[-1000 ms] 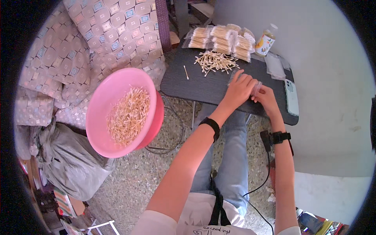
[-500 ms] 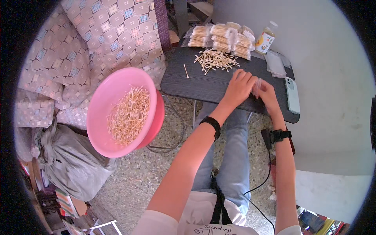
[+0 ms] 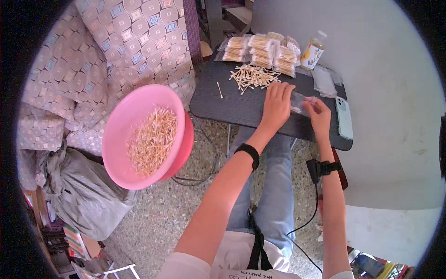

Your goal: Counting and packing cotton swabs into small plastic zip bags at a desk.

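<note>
A small clear plastic bag [image 3: 298,100] spans the gap between my hands above the front right of the black table. My right hand [image 3: 319,116] pinches the bag's right side between thumb and fingertips. My left hand [image 3: 277,106] is at the bag's left edge, back of the hand up and fingers bent over it; its thumb is hidden. Pale ends show low in the bag, too small to make out fully. Just beyond my left fingertips lies a loose pile of cotton swabs [image 3: 252,77]. A single cotton swab [image 3: 219,89] lies left of the pile.
Filled swab bags [image 3: 262,51] stand stacked at the table's back, beside a bottle [image 3: 312,50]. Flat clear bags [image 3: 324,81] and a phone [image 3: 344,117] lie along the right edge by the wall. Left of the table, a pink basin [image 3: 111,139] holds many swabs.
My hands have moved apart, with the bag now spread between them. My left hand has turned, its fingers pointing more toward the pile. The view has shifted slightly.
</note>
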